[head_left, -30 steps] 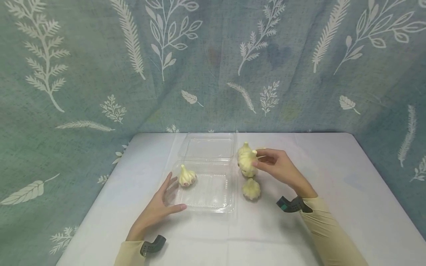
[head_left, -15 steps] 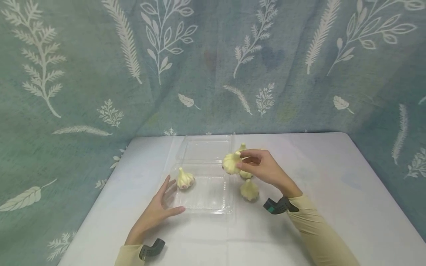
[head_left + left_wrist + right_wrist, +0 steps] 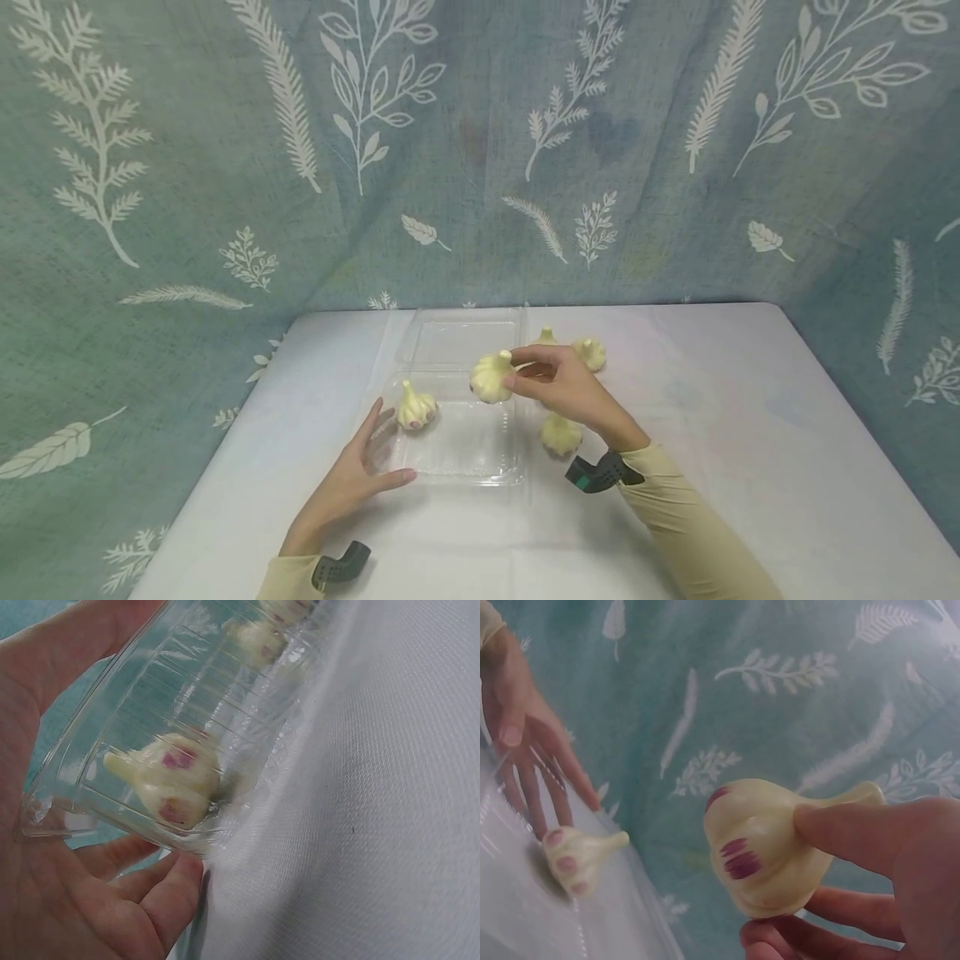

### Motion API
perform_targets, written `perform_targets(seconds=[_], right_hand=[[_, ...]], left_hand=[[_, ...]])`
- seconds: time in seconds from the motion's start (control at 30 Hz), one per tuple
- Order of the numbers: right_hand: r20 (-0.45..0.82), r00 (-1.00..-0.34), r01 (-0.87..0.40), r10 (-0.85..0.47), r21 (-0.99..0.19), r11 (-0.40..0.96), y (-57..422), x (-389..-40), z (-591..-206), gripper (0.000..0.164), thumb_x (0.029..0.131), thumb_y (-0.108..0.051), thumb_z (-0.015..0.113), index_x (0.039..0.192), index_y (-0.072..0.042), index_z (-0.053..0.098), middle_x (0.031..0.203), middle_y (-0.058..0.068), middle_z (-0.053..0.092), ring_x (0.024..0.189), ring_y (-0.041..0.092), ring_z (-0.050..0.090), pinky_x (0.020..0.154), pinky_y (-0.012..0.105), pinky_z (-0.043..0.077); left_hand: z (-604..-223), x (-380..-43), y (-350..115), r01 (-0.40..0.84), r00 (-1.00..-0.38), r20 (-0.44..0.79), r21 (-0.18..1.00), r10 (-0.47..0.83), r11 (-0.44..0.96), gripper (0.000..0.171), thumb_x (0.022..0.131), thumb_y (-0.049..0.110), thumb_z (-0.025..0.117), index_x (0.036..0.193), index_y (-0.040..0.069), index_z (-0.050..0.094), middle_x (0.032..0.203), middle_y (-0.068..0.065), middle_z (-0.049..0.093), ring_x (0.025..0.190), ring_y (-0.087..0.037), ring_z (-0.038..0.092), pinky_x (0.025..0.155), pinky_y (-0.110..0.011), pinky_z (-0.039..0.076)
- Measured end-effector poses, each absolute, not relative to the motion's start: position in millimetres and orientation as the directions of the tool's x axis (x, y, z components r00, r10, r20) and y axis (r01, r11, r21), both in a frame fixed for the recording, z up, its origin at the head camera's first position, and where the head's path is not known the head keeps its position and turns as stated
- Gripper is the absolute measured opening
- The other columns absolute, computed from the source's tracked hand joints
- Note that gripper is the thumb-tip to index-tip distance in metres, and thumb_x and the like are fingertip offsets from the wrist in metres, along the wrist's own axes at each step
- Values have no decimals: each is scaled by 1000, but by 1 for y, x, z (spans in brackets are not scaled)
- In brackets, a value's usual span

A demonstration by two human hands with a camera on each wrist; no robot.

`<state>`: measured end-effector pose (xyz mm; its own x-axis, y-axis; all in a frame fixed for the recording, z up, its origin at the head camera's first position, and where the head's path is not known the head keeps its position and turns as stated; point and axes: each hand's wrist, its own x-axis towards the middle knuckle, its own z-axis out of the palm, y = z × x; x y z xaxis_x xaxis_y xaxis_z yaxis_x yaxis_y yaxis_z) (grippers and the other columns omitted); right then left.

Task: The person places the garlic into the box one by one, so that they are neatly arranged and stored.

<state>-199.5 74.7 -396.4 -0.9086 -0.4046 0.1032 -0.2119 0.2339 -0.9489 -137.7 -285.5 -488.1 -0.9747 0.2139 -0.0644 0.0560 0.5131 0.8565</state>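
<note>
A pale garlic bulb with purple patches is pinched between the thumb and fingers of my right hand. It hangs above the right rear part of a clear plastic clamshell box, whose lid lies folded back. Inside the box, near its left wall, sits another garlic bulb, its stem pointing up. My left hand spreads around the box's left side, thumb at the front corner; in the left wrist view its fingers touch the plastic wall.
On the white-covered table, right of the box, lie more garlic bulbs: one near the front, one at the back right, and one partly behind my right hand. A leaf-patterned cloth hangs behind the table.
My right hand has carried its garlic bulb leftward from the group of bulbs to above the box. The left hand has stayed at the box's left side.
</note>
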Motion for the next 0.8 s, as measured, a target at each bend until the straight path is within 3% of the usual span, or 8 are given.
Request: perform_targets(seconds=[0.1, 0.33, 0.8], right_hand=[[105, -903, -213, -416, -951, 224, 68, -199, -397, 47, 94, -23, 76, 136, -6, 66, 138, 11, 68, 116, 28, 72, 97, 38, 64], [97, -893, -205, -440, -957, 206, 51, -199, -399, 46, 94, -25, 77, 135, -7, 67, 139, 10, 67, 116, 26, 72, 98, 37, 64], [91, -889, -219, -449, -945, 243, 20, -195, -409, 44, 93, -28, 77, 132, -8, 70, 135, 10, 70, 109, 23, 74, 92, 32, 65]], left_hand=[[-488, -138, -286, 63, -973, -56, 869, 225, 491, 125, 83, 28, 88, 168, 21, -4, 174, -18, 16, 157, -47, 23, 124, -54, 34], [-490, -138, -287, 37, -977, -84, 838, 195, 545, 127, 82, 38, 88, 168, 27, -5, 174, -15, 17, 158, -47, 20, 126, -65, 26], [-489, -139, -286, 34, -976, -84, 849, 200, 527, 126, 82, 34, 88, 168, 25, -4, 174, -16, 17, 157, -49, 21, 125, -65, 30]])
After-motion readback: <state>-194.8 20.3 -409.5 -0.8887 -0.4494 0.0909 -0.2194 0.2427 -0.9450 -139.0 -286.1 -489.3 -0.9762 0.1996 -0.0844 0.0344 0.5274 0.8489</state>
